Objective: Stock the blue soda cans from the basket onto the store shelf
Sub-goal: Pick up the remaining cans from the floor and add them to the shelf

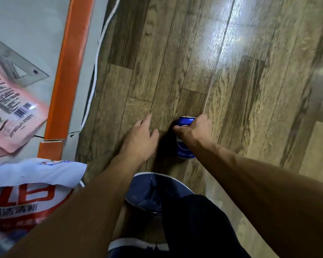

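A blue soda can [184,148] hangs over the wooden floor, a little right of centre, and my right hand [193,130] is wrapped around its upper half. My left hand [141,139] hovers just to the left of the can with its fingers spread and nothing in it. The store shelf [67,71], white with an orange front edge, runs up the left side. No basket is in view.
On the shelf lie a pink packet [12,108] and a clear set square [15,66]. A white and red bag [32,190] sits at the lower left. A white cord [97,58] trails along the shelf's base. My blue shoe [153,192] is below the hands.
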Demonstrator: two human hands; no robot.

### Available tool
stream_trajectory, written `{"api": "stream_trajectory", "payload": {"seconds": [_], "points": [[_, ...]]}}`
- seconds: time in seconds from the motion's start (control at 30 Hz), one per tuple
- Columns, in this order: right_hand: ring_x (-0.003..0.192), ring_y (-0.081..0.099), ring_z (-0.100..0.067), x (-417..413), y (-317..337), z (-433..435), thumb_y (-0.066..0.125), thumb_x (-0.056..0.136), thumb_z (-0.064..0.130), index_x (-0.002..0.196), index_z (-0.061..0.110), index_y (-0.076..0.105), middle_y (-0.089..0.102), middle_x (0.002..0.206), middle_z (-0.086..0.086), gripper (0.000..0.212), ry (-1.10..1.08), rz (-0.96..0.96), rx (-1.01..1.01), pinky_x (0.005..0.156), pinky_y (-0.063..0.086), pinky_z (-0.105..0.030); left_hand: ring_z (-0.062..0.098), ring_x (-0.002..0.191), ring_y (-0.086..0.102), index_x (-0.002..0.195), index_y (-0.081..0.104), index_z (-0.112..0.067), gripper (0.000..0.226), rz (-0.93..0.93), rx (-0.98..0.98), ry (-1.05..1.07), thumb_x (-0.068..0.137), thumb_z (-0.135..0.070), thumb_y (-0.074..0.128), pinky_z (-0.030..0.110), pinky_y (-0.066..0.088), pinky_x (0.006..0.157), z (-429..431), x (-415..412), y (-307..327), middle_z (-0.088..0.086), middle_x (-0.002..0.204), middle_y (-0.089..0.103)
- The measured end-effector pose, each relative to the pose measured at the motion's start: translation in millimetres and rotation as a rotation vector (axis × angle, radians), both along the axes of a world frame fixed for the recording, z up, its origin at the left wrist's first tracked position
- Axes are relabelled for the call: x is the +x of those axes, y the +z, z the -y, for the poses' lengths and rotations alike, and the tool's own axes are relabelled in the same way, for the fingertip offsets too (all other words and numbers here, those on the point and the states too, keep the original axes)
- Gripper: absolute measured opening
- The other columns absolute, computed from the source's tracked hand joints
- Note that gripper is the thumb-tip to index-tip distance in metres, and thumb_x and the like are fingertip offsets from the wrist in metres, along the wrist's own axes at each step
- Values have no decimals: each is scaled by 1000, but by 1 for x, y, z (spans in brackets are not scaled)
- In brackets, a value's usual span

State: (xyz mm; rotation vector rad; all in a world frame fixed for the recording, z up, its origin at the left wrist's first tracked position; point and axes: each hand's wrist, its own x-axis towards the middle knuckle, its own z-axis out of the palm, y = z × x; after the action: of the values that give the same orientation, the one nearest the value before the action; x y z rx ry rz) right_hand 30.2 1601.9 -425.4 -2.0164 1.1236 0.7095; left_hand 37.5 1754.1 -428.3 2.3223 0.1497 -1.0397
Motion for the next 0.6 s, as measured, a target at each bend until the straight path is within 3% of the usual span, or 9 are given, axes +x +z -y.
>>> {"api": "stream_trajectory", "payload": {"seconds": [0.17, 0.37, 0.5, 0.6], "points": [[113, 49, -30, -20, 11, 8, 78, 73, 21, 115, 4, 42, 43, 123, -16, 58, 33, 70, 135, 100, 45, -44, 26, 136, 35, 147, 27, -20, 55, -10, 8, -80, 95, -31, 42, 44, 30, 112, -4, -6, 18, 7, 151, 34], [120, 49, -19, -33, 61, 16, 74, 77, 15, 133, 14, 37, 46, 129, -4, 67, 146, 226, 198, 107, 40, -36, 27, 123, 47, 139, 41, -20, 44, 22, 146, -306, 97, -32, 38, 43, 34, 105, -24, 1, 76, 6, 135, 52], [115, 51, -17, -29, 123, 15, 73, 75, 20, 124, 31, 36, 46, 122, 3, 63, 174, 303, 175, 100, 47, -42, 26, 122, 48, 139, 40, -18, 44, 56, 152, -361, 96, -30, 41, 41, 38, 102, -32, 7, 138, 6, 136, 51], [113, 50, -15, -19, 196, 14, 72, 76, 21, 128, 27, 36, 43, 119, 7, 63, 260, 359, 171, 97, 49, -43, 25, 127, 45, 144, 34, -18, 50, 118, 125, -366, 95, -29, 41, 40, 37, 105, -23, 14, 209, 4, 145, 43]]}}
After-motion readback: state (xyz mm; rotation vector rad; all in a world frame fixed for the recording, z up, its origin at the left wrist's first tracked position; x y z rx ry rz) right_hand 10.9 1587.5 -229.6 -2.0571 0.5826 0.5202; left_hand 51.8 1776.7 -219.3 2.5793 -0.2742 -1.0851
